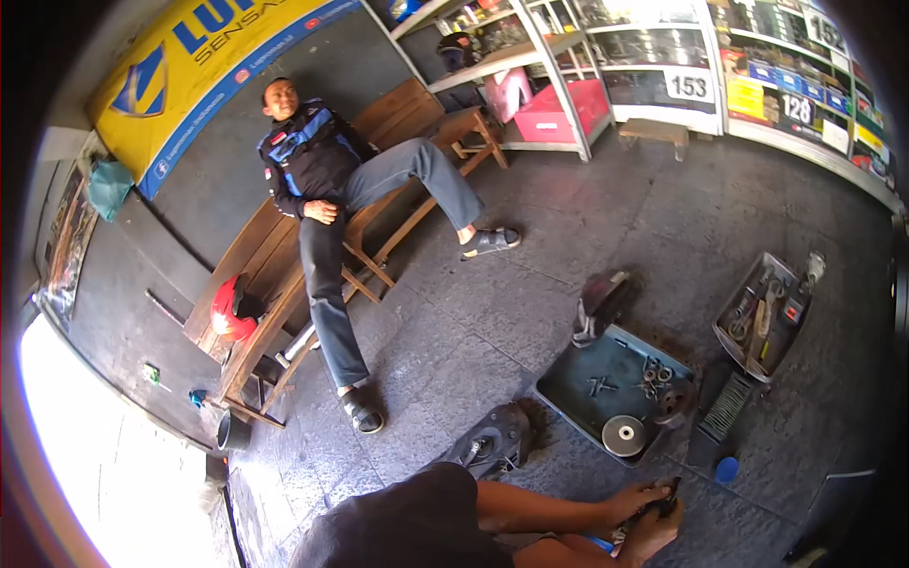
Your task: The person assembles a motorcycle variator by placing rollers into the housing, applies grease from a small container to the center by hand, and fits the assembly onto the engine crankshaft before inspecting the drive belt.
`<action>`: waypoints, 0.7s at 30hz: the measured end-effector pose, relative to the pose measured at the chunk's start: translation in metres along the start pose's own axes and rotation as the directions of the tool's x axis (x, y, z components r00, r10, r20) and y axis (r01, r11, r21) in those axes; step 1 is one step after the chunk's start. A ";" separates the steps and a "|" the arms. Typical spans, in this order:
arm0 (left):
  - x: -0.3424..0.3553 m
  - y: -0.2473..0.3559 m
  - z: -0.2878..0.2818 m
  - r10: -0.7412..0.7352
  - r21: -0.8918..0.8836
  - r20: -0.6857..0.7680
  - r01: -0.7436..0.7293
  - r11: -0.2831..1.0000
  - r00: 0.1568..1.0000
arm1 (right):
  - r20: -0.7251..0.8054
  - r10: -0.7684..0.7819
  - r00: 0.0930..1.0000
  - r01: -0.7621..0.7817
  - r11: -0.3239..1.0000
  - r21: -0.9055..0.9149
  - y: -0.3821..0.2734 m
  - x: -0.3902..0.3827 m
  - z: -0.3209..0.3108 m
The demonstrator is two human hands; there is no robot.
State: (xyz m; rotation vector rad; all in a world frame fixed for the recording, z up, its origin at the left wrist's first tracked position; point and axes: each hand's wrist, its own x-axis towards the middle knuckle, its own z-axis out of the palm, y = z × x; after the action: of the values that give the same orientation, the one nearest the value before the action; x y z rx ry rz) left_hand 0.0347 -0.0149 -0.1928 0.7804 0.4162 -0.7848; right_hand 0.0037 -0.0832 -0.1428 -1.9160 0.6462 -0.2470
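My left hand and my right hand are together at the lower right, both closed around a small black part. Its kind is mostly hidden by my fingers. Something blue shows beside my right wrist, too covered to name. Just beyond my hands lies a teal tray. In it are a round silver disc with a centre hole, several metal rings and some small bolt-like pieces. A dark round part sits at the tray's right edge.
A dark cover lies left of the tray, another dark part behind it. Rightward are a toolbox, a spring-like ribbed piece and a blue cap. A person sits on a wooden bench; shelves stand behind.
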 end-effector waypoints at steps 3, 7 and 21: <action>0.011 -0.002 -0.023 0.015 0.030 0.027 -0.016 0.999 1.000 | 0.027 0.118 0.993 -0.119 0.991 0.064 0.003 -0.005 0.000; -0.001 0.020 -0.025 0.022 0.067 -0.268 -0.004 0.998 0.963 | 0.163 -0.009 0.987 -0.029 0.973 0.228 0.002 -0.010 0.004; 0.052 0.118 -0.098 0.811 0.990 -0.089 -0.040 0.137 0.578 | 0.203 0.119 0.972 -0.170 0.951 0.258 0.030 -0.011 0.007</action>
State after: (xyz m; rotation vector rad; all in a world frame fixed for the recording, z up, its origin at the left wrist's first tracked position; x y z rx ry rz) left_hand 0.1525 0.0886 -0.2325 2.3091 0.2051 0.0544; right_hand -0.0119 -0.0811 -0.1710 -1.5950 0.5915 -0.0587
